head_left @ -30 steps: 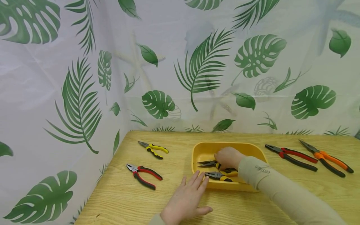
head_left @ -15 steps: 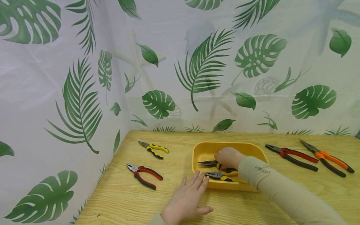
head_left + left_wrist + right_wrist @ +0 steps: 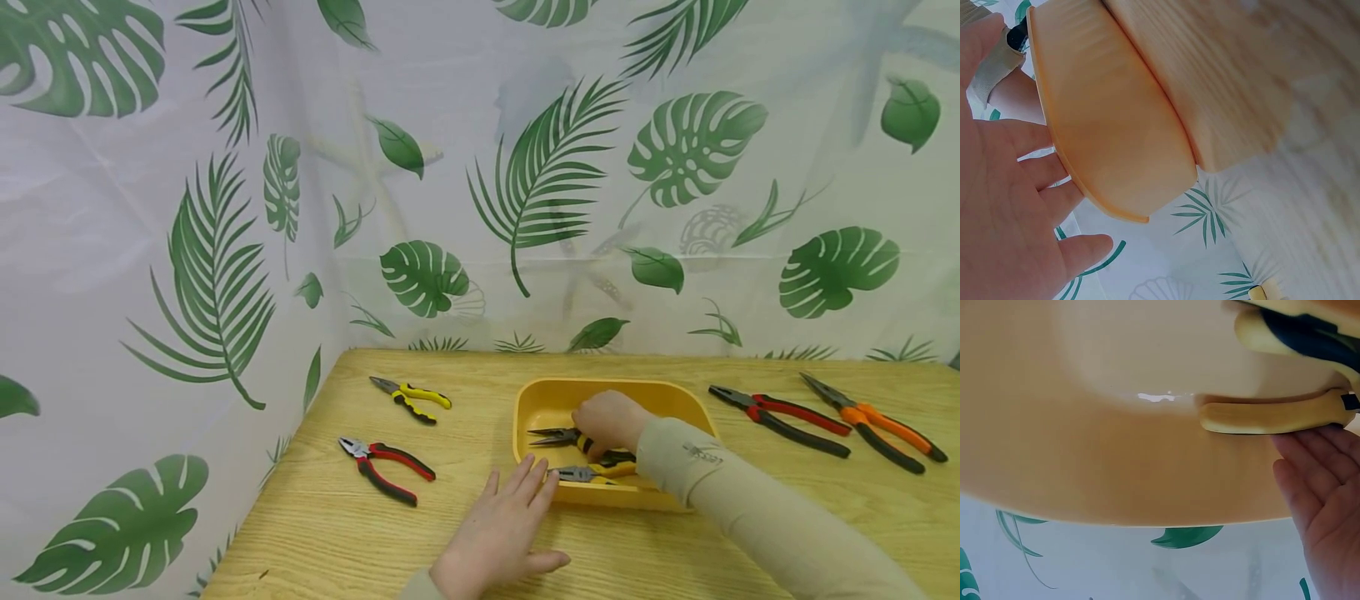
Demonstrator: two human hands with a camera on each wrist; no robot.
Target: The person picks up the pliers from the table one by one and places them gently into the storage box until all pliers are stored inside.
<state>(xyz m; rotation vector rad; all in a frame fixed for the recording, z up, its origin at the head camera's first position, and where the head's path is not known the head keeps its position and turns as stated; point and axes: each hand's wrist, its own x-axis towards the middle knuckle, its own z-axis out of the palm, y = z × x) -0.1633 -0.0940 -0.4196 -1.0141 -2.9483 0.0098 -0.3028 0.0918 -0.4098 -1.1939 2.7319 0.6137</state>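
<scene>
In the head view, my right hand (image 3: 611, 418) is inside a yellow plastic bin (image 3: 622, 497), its fingers bent round the handles of long-nose pliers (image 3: 555, 436). Their dark pointed jaws face left. Combination pliers (image 3: 576, 474) with yellow-and-black handles lie in front of them, along the near wall, partly hidden. The right wrist view shows fingertips of the right hand (image 3: 1329, 500) against a yellow handle (image 3: 1266, 417). Beside the near left corner, my left hand (image 3: 498, 529) has its fingers spread. In the left wrist view, its straight fingers meet the bin's rim (image 3: 1063, 159).
On the wooden table (image 3: 315, 550), yellow-and-black pliers (image 3: 411, 400) and red-and-black pliers (image 3: 386, 468) lie left of the bin. To its right are larger red-and-black pliers (image 3: 780, 419) and orange-and-black long-nose pliers (image 3: 873, 422). A leaf-printed sheet (image 3: 450, 192) hangs behind.
The combination pliers at the bin's near wall have tipped and settled slightly lower, with less black showing on their handles. Both hands stay almost where they were.
</scene>
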